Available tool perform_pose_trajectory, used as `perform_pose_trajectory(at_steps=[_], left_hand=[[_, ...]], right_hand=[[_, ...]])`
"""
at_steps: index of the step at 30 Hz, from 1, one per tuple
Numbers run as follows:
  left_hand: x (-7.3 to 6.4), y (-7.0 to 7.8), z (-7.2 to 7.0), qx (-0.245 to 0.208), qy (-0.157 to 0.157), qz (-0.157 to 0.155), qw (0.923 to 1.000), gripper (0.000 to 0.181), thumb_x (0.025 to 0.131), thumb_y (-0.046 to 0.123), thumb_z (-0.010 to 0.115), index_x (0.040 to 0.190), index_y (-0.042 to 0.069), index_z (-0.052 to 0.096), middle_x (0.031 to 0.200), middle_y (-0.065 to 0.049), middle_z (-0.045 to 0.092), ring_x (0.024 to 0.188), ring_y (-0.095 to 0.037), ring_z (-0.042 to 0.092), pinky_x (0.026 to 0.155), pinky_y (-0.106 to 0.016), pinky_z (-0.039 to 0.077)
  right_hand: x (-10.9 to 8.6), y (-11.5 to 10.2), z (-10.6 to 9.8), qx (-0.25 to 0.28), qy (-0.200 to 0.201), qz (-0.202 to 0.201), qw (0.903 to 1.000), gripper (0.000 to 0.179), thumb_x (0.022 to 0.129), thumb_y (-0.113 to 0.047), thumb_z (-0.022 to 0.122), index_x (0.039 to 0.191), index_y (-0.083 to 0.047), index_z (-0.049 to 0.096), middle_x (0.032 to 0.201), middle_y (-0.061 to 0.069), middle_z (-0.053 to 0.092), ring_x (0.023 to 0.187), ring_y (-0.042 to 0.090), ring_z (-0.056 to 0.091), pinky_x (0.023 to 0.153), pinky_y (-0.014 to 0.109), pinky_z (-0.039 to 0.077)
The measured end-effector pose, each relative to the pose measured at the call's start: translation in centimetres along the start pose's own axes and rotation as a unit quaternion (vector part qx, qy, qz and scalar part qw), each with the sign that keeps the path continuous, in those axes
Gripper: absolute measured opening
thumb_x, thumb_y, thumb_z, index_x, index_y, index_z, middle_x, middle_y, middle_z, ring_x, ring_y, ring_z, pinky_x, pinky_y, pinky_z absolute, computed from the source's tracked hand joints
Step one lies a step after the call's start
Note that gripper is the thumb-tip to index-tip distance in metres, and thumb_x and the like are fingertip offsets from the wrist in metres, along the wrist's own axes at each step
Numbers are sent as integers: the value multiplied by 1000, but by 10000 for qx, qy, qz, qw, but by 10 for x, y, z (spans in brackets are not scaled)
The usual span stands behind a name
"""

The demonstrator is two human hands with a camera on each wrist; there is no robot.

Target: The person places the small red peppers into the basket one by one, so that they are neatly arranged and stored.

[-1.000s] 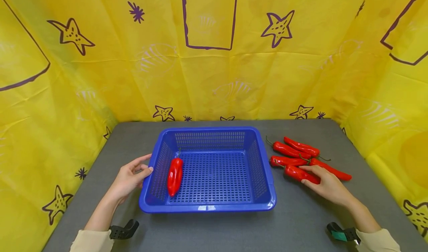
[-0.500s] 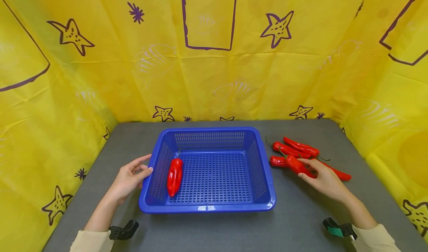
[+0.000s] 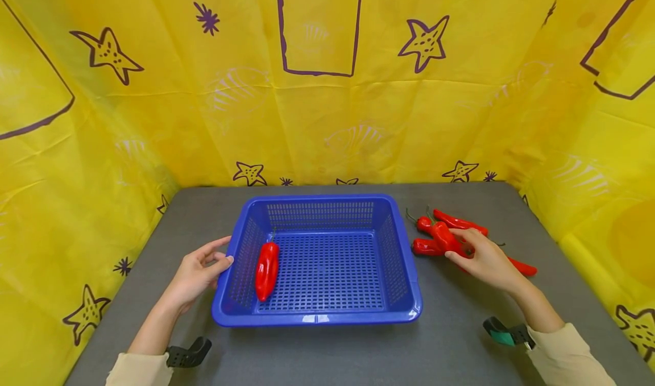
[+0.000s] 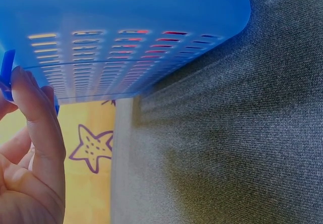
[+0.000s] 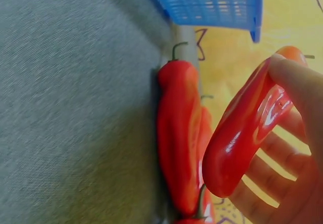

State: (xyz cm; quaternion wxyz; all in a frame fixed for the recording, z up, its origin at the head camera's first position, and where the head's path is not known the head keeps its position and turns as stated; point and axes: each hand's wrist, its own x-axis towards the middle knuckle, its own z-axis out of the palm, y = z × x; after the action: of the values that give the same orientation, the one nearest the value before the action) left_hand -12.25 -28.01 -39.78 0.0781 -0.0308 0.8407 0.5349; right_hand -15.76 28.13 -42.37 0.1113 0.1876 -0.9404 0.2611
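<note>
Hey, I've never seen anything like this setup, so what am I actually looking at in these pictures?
There's no machine, just a person's bare left hand and right hand. The wide picture is taken from the person's head, looking forward and down; the two closer ones from each wrist. On the gray table sits a blue basket with one red pepper inside. The left hand grips the basket at its side. The right hand holds another pepper off the table, and more peppers lie beside the basket.
</note>
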Motion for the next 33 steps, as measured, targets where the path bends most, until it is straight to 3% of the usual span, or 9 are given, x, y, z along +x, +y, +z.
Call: perform_pose_trajectory(at_steps=[7,14,21,33], left_hand=[[0,0,1,53,43,-20,10000,60,87,31,64,138,11,39,94,-15,61,65,-21,61,58,-34,54],[0,-1,1,95,45,-89,9999,61,87,31,63,139,12,39,95,-15,61,66,-21,60,59,-34,54],[1,0,1,81,32,-72,9999,61,87,31,64,138,12,39,94,-14,62,63,-20,59,57,-33,53],[1,-2,1,-20,25,-62,10000,61,87,31,64,139,11,39,94,-15,61,66,-22,62,59,-34,54]], right_hand=[[14,-10,-3,104,-168,128,9997,53,79,-25,73,121,1,53,113,19,58,88,32,57,72,48,50],[26,-21,-8,136,-313,213,9992,52,81,-26,71,121,2,53,112,20,60,85,28,61,69,42,53],[39,-30,-14,205,-450,280,9984,55,83,-26,68,124,3,49,114,22,58,93,35,60,75,49,51],[56,-45,-19,275,-731,285,9965,60,84,-34,66,130,-2,44,107,17,63,88,28,62,74,42,51]])
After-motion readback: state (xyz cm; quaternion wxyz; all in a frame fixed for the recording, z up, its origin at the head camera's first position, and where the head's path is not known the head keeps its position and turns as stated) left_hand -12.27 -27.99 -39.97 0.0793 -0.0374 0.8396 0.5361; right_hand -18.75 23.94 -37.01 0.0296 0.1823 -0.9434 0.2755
